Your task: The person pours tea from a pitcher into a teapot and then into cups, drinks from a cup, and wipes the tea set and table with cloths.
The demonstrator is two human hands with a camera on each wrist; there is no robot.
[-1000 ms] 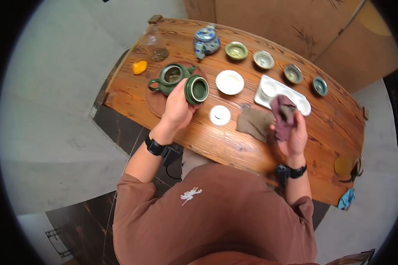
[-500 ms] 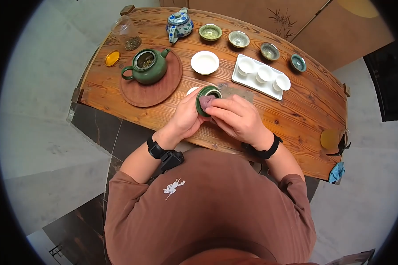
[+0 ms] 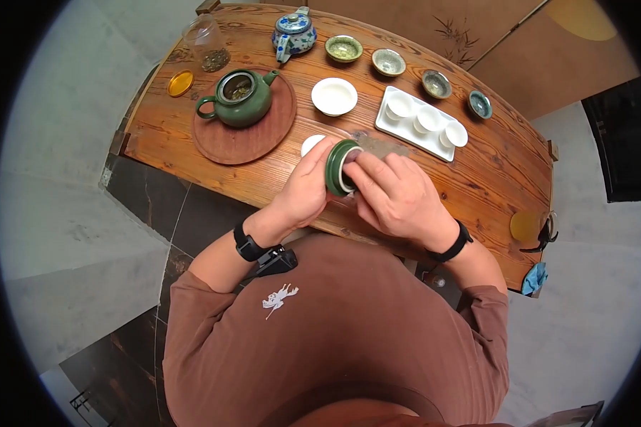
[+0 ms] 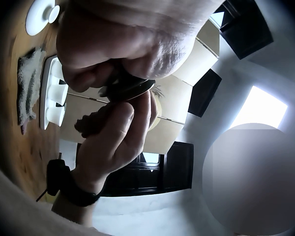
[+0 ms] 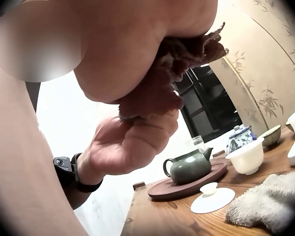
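In the head view my left hand [image 3: 303, 186] grips a green ceramic jar [image 3: 333, 169] with a pale rim, its mouth turned sideways to the right. My right hand [image 3: 399, 191] pinches a mauve cloth [image 5: 155, 93], and its fingertips reach into the jar's mouth. Most of the cloth is hidden behind the fingers in the head view; folds of it hang out in the right wrist view. Both hands are held over the table's front edge. Partly covered by the left hand, a white lid [image 5: 214, 200] lies on the table beside a grey-brown towel [image 5: 268, 201].
A lidless green teapot [image 3: 242, 103] stands on a round wooden board [image 3: 246, 149] at left. Behind are a blue-and-white teapot [image 3: 294, 34], a white bowl [image 3: 334, 97] and several small bowls. White cups stand on a white tray [image 3: 413, 136]. A clear container [image 3: 208, 44] holds dry leaves.
The left hand has brought the jar from beside the green teapot toward the middle front. The right hand has carried the cloth left to the jar, and its fingers have gone into the mouth.
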